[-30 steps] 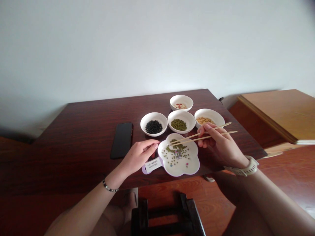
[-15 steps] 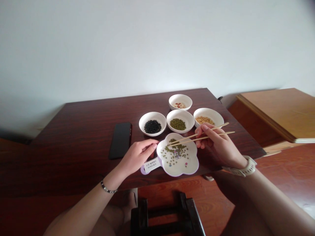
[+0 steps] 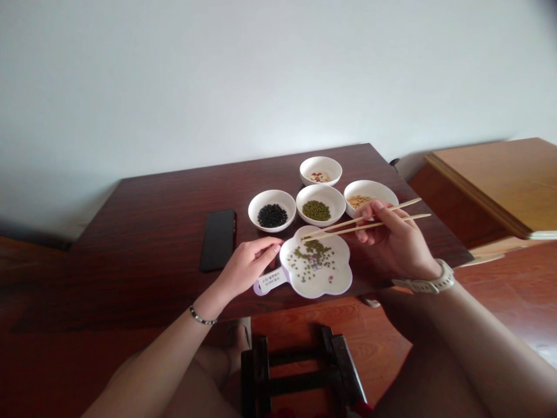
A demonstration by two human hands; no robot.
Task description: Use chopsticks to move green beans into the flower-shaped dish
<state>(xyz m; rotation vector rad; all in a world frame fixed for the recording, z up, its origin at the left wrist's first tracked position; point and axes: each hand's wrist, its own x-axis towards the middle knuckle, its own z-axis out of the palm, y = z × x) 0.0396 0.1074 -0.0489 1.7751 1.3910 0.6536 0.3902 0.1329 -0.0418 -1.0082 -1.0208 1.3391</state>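
A flower-shaped white plate (image 3: 338,280) with a lilac rim and handle holds scattered green beans near the table's front edge. My right hand (image 3: 394,235) is closed around a pair of wooden chopsticks (image 3: 343,226), whose tips hover over the plate's far side. My left hand (image 3: 247,264) rests curled on the table, its fingertips against the plate's left rim above the handle. Behind the plate stand white bowls: black beans (image 3: 272,215), green beans (image 3: 316,209), yellow beans (image 3: 359,201), and a bowl of mixed red and pale pieces (image 3: 321,176).
A black phone (image 3: 218,239) lies face down left of the bowls on the dark wooden table (image 3: 152,232). A lighter wooden tabletop (image 3: 500,186) stands to the right. A dark wooden stool (image 3: 300,377) sits between my knees below the table edge.
The chopstick tips have lifted a little from the beans toward the plate's far rim. My head has shifted, so everything sits slightly higher in view. The left hand stays at the plate.
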